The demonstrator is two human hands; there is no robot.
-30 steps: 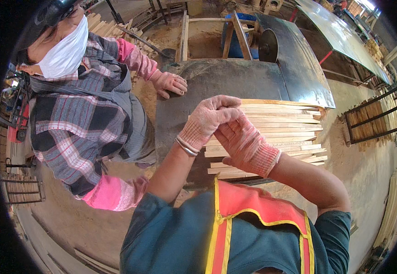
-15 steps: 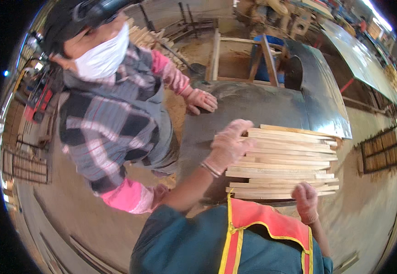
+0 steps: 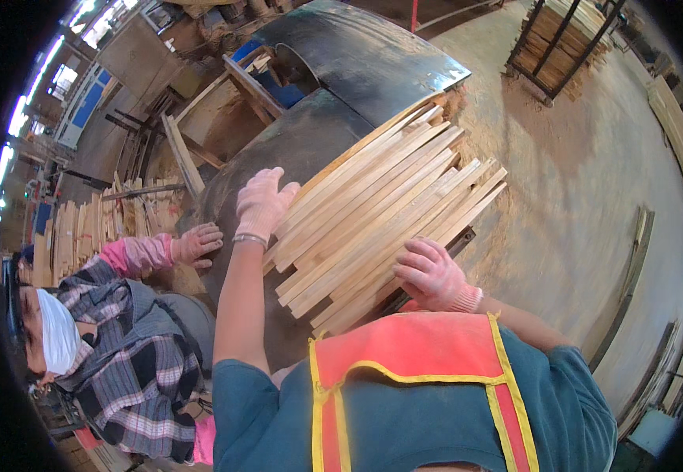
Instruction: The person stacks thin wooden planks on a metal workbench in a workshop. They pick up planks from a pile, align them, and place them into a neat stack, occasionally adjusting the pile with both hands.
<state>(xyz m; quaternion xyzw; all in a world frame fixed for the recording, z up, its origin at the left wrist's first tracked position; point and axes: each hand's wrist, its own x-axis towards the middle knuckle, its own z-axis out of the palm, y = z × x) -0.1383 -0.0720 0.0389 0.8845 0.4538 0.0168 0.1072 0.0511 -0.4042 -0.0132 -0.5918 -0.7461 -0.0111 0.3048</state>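
A row of pale wooden strips (image 3: 373, 212) lies side by side on a dark table (image 3: 239, 169), their ends uneven. My left hand (image 3: 263, 204), in a pinkish knit glove, is at the strips' left ends toward the far side, fingers and thumb apart and nothing held. At the near edge of the row, my right hand (image 3: 433, 275), in a matching glove, rests against the closest strips. Its fingers lie stretched over the wood, without a grip around any strip; its thumb is hidden.
At the left, a co-worker in a plaid shirt (image 3: 141, 354) has one gloved hand (image 3: 197, 245) at the table's edge. Beyond stand a wooden frame (image 3: 192, 161) and a blue bin (image 3: 285, 93). A metal rack (image 3: 550, 59) of wood stands far right; long boards (image 3: 628, 275) lie on the floor.
The view has swung to the right. My right hand has come down from a raised, curled pose onto the near strips. My left hand stays by the left ends, fingers more spread.
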